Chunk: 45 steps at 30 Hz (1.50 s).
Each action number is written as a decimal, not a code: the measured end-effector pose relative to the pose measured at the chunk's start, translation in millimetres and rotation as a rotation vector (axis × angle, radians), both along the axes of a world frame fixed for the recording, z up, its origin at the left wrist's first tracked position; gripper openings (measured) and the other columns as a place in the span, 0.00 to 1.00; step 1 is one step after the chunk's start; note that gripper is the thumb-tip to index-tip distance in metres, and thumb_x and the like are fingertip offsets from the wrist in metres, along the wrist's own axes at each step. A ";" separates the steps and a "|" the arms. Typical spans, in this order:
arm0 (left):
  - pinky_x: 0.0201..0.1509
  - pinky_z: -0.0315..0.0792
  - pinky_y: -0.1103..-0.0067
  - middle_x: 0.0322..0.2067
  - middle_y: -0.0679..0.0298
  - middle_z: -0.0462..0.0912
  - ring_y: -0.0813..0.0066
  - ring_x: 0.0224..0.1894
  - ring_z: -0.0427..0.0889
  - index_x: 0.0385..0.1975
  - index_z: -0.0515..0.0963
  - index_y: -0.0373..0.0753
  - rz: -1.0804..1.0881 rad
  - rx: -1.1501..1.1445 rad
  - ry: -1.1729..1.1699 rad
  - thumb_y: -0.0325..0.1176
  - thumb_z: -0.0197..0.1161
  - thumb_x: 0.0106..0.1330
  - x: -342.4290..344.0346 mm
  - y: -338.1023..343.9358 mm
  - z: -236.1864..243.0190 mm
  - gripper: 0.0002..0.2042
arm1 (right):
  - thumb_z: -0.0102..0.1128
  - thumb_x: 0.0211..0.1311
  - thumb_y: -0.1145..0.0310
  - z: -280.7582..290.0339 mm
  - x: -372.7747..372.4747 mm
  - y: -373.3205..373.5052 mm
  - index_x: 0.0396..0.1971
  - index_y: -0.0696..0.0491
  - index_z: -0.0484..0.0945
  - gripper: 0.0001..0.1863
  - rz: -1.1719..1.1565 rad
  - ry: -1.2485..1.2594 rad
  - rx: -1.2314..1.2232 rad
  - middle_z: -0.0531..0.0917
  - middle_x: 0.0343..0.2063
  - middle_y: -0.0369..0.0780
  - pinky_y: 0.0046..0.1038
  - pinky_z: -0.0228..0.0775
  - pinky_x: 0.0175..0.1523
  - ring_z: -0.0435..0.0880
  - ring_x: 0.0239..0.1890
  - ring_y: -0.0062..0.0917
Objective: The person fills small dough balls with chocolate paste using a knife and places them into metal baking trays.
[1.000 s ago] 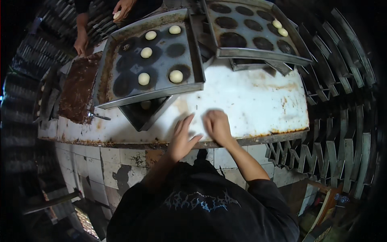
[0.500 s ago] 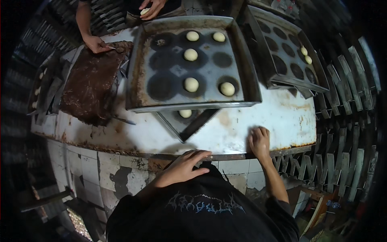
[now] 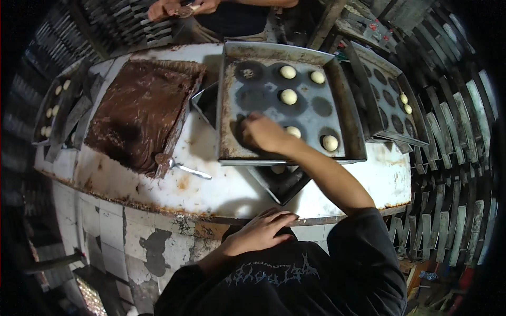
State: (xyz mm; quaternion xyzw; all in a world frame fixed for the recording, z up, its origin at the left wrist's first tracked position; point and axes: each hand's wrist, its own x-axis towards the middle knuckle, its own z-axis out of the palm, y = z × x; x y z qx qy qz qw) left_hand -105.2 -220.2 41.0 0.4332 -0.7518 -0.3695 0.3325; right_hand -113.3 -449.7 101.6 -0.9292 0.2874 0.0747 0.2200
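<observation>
On the bench (image 3: 382, 176): I see the metal tray (image 3: 292, 162) set crosswise over a lower tray (image 3: 292, 188), its near wall toward the wearer, so I judge its whole floor lies within arm's reach
Dough balls (image 3: 288, 97): five show in that upper tray, one partly behind the right wrist; most sit on dark round marks (image 3: 321, 106), which I take as a guide that keeps them spaced apart
Right hand (image 3: 263, 132): over the tray's near left part, fingers curled down at a dark mark; I cannot tell whether its grip holds anything, since the back of the hand hides the palm side
Left hand (image 3: 261, 231): palm down by the bench's near edge, before the dark shirt (image 3: 337, 284), its grip loosely wide with nothing seen in it; I read it as parked clear of the right arm
Brown paste (image 3: 142, 116): spread in a broad slab left of the tray, perhaps so both sides of the bench can reach it
Spoon-like tool (image 3: 195, 172): smeared end against the paste, handle lying outward, likely for a clean pick-up
Co-worker's hands (image 3: 161, 9): beyond the paste, holding something brown-smeared I cannot make out
</observation>
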 end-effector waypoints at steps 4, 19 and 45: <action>0.60 0.64 0.71 0.53 0.54 0.71 0.58 0.56 0.70 0.57 0.66 0.38 0.089 0.192 0.109 0.34 0.61 0.61 4.9 2.4 -7.2 0.24 | 0.61 0.54 0.49 -11.6 -54.3 -9.4 0.60 0.58 0.58 0.40 0.044 -0.308 0.101 0.61 0.61 0.53 0.43 0.42 0.69 0.56 0.64 0.47; 0.57 0.66 0.76 0.49 0.54 0.75 0.68 0.51 0.75 0.56 0.66 0.36 0.329 0.631 0.243 0.26 0.61 0.61 -139.2 -16.9 -5.6 0.22 | 0.61 0.49 0.70 -23.8 -594.1 -418.7 0.36 0.60 0.74 0.14 -0.981 -0.667 -0.393 0.80 0.30 0.42 0.28 0.69 0.38 0.79 0.33 0.28; 0.61 0.63 0.74 0.52 0.52 0.72 0.66 0.54 0.72 0.55 0.65 0.27 1.089 0.314 1.405 0.31 0.53 0.58 112.0 174.8 -40.7 0.24 | 0.49 0.64 0.71 -130.0 109.1 174.7 0.48 0.63 0.68 0.16 -0.121 -0.835 -0.103 0.73 0.44 0.53 0.38 0.64 0.53 0.74 0.47 0.41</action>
